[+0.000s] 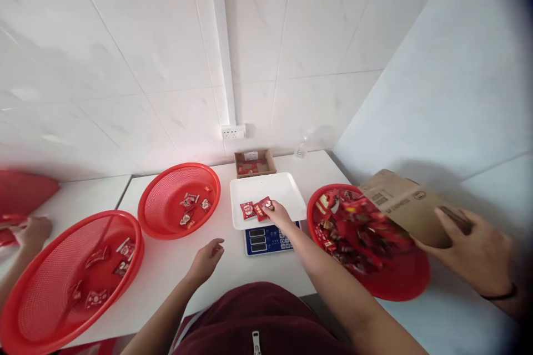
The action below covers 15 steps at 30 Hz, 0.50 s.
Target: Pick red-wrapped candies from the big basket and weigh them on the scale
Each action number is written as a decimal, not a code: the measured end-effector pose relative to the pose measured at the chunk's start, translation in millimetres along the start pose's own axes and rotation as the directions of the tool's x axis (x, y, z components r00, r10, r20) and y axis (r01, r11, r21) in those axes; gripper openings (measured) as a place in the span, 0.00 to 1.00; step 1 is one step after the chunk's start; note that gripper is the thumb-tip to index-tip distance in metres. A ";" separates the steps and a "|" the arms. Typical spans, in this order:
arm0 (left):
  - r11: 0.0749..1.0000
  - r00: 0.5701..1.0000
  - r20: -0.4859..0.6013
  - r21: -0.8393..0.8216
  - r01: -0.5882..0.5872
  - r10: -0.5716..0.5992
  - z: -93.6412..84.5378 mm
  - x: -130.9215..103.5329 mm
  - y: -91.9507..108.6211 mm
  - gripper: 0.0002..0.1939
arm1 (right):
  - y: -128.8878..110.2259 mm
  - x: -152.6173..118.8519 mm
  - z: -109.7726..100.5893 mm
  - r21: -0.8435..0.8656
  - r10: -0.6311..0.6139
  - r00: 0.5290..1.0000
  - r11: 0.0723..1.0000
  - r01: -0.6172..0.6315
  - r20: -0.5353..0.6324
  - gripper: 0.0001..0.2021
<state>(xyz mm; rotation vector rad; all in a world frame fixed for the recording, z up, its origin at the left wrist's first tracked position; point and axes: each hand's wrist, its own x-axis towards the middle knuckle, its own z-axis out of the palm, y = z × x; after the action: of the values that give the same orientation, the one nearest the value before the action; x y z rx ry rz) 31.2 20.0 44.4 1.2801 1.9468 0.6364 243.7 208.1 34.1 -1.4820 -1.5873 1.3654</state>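
A red sweet packet (260, 211) lies on the white weighing pan (287, 191) of the digital scale (270, 242), pinched by the closed fingers of the right hand (280, 217); a second packet (247, 210) rests just left of it, so the weighing looks barely begun. The left hand (207, 259), fingers loosely parted, holds nothing over the tabletop (233, 263). A few sweets lie in the two left baskets, but the right basket (410, 280) is heaped, a co-worker's hand (478, 249) tilting a cardboard carton (395, 199) over it, so most seem left to weigh
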 end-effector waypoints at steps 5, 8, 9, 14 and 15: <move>1.000 1.000 0.012 -0.004 -0.013 0.013 -0.4 3.5 7.4 0.17 | -2.3 -14.5 -16.4 -0.036 -0.055 0.996 0.998 0.053 -0.064 0.10; 1.000 0.999 0.039 -0.012 -0.025 0.025 1.0 5.6 13.4 0.17 | 5.4 -36.4 -52.3 -0.074 -0.098 0.975 0.994 0.084 -0.200 0.12; 1.000 0.998 0.050 -0.013 -0.026 0.027 1.9 6.1 15.1 0.17 | 10.6 -45.8 -67.2 -0.100 -0.111 0.959 0.991 0.087 -0.262 0.13; 1.000 0.993 0.119 -0.005 -0.021 0.021 8.1 7.9 22.2 0.19 | 52.8 -88.5 -139.8 -0.261 -0.183 0.878 0.963 0.069 -0.443 0.18; 1.000 0.991 0.131 -0.003 -0.020 0.021 9.5 8.5 23.9 0.19 | 61.7 -92.0 -150.9 -0.307 -0.205 0.874 0.949 0.068 -0.440 0.19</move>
<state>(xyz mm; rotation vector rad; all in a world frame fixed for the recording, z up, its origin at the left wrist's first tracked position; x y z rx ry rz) 50.1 37.2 53.3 1.3094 1.8278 0.5495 423.3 156.6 46.2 -1.6690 -1.5681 0.6427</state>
